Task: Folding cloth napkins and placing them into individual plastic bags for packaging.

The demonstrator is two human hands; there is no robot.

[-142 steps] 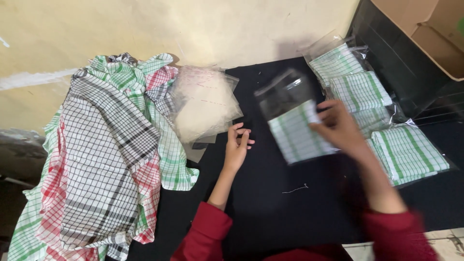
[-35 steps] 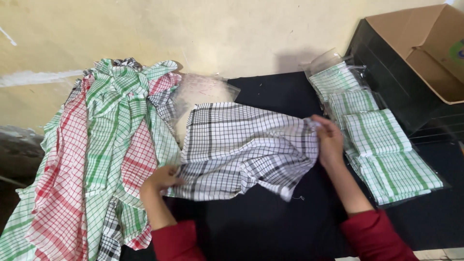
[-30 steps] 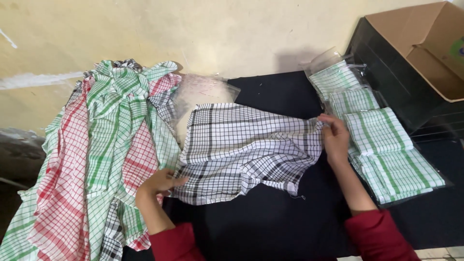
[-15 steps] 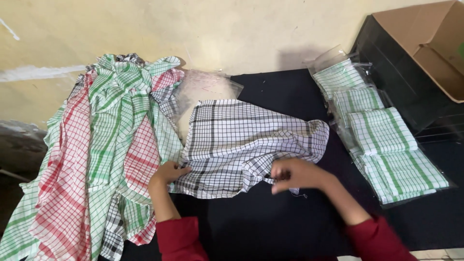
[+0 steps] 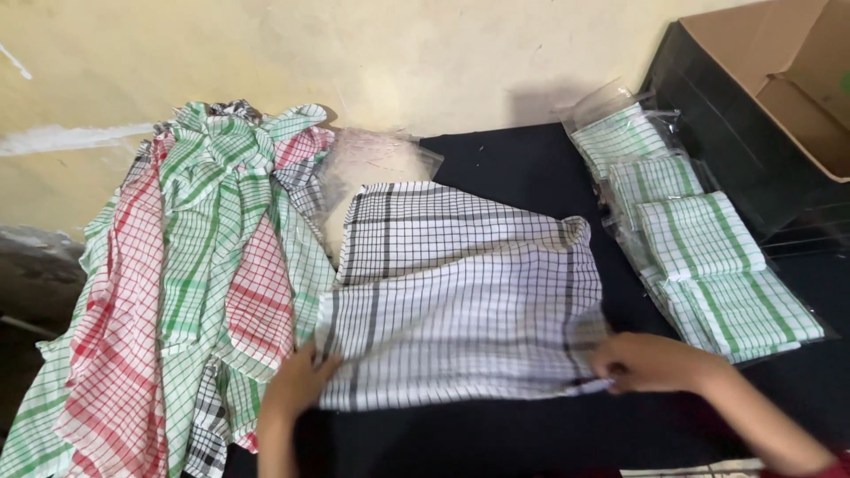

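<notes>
black-checked cloth spread between hands; left hand pinches near-left corner; right hand grips near-right corner

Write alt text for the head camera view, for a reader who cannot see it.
Two bare hands, left hand and right hand, hold the near corners of a black-and-white checked cloth spread on a black table. A heap of red and green checked cloths lies left; bagged folded green cloths lie right.

A white tea towel with a black check lies spread on the black table top, folded over once so a front layer covers the back, its near corners pinched, edges slightly rumpled.
</notes>
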